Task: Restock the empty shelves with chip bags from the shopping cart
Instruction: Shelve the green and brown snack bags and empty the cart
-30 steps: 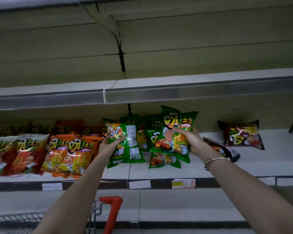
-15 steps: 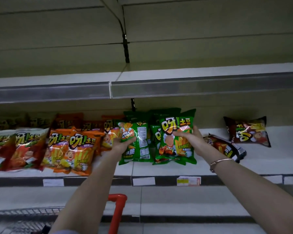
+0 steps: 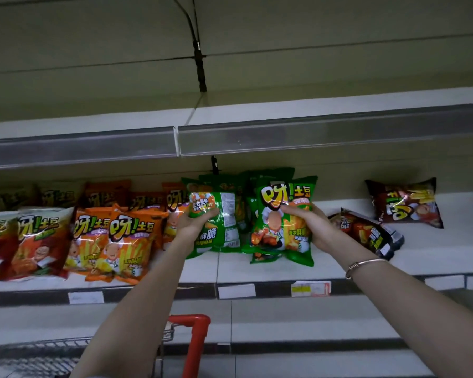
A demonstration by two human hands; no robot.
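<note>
Green chip bags [image 3: 284,195] barely moved; hands [image 3: 316,230] still gripping.

The back-facing green bag [image 3: 221,227] my left hand [image 3: 194,225] grips is glossy plastic film, crinkled and flaring white glare — the front-facing green bag [image 3: 281,222] my right hand [image 3: 314,227] holds shines the same. The shelf [image 3: 434,252] at three o'clock is smooth, matt painted metal. At twelve o'clock the price rail [image 3: 311,137] is cloudy clear plastic. My bracelet [image 3: 363,266] is thin polished metal — the cart handle [image 3: 194,339] at six o'clock, glossy red plastic.
</note>
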